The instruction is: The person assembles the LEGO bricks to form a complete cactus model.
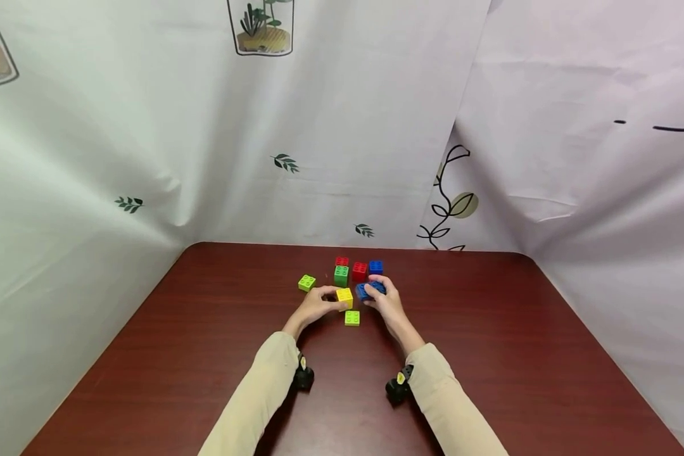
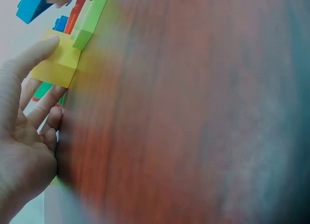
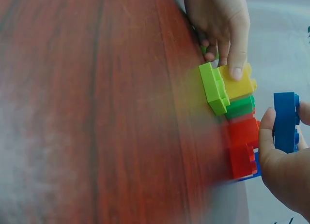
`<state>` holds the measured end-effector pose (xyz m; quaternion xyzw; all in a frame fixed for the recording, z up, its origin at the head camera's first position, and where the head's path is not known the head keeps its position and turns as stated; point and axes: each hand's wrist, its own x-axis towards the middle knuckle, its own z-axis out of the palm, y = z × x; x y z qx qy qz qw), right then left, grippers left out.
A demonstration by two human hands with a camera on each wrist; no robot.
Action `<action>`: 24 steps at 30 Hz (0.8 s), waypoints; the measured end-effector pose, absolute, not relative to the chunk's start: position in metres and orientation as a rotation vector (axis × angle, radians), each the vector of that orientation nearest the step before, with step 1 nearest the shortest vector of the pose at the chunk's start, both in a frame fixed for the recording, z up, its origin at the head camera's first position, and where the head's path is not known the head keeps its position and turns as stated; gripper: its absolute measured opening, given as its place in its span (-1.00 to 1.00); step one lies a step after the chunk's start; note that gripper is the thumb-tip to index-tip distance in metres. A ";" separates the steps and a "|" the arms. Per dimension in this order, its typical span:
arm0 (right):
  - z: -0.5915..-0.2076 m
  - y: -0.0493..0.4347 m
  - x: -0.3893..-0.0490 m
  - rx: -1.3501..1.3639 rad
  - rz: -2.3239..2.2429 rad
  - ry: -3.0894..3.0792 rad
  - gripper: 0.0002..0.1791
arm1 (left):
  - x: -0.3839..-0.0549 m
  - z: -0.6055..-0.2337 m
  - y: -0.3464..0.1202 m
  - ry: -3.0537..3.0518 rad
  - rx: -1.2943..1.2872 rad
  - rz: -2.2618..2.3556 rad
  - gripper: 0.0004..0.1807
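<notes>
My left hand (image 1: 313, 308) pinches a yellow toy brick (image 1: 344, 296) between thumb and fingers, over the middle of the brick group. To its right, my right hand (image 1: 389, 305) grips a long blue brick (image 3: 285, 122) by its sides; in the right wrist view it is raised off the tabletop with its studs turned to the right. A lime-green brick (image 1: 352, 318) sits just in front of the yellow one. Behind the hands stand a green brick (image 1: 341, 277), a red brick (image 1: 360, 272) and another blue brick (image 1: 376, 266).
A second lime-green brick (image 1: 306, 283) lies left of the group, beyond the left hand. At the back another red brick (image 1: 342, 260) shows partly behind the green one. The dark reddish-brown table (image 1: 205, 304) ends at a pale printed curtain (image 1: 330, 202).
</notes>
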<state>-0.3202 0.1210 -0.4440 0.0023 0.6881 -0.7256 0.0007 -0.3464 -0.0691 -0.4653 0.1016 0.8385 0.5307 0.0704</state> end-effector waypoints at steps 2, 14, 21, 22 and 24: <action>-0.443 0.118 -0.321 0.017 -2.285 2.157 -0.54 | -0.346 -0.464 -0.072 2.526 0.304 1.595 -0.49; -0.439 0.109 -0.324 0.152 -2.322 2.083 -0.42 | -0.346 -0.464 -0.074 2.510 0.240 1.609 -0.52; -0.439 0.105 -0.327 0.196 -2.317 2.098 -0.40 | -0.346 -0.464 -0.074 2.508 0.238 1.616 -0.57; -0.439 0.105 -0.327 0.198 -2.309 2.097 -0.40 | -0.345 -0.464 -0.073 2.510 0.242 1.616 -0.57; -0.439 0.104 -0.327 0.190 -2.304 2.093 -0.39 | -0.345 -0.464 -0.073 2.509 0.247 1.623 -0.59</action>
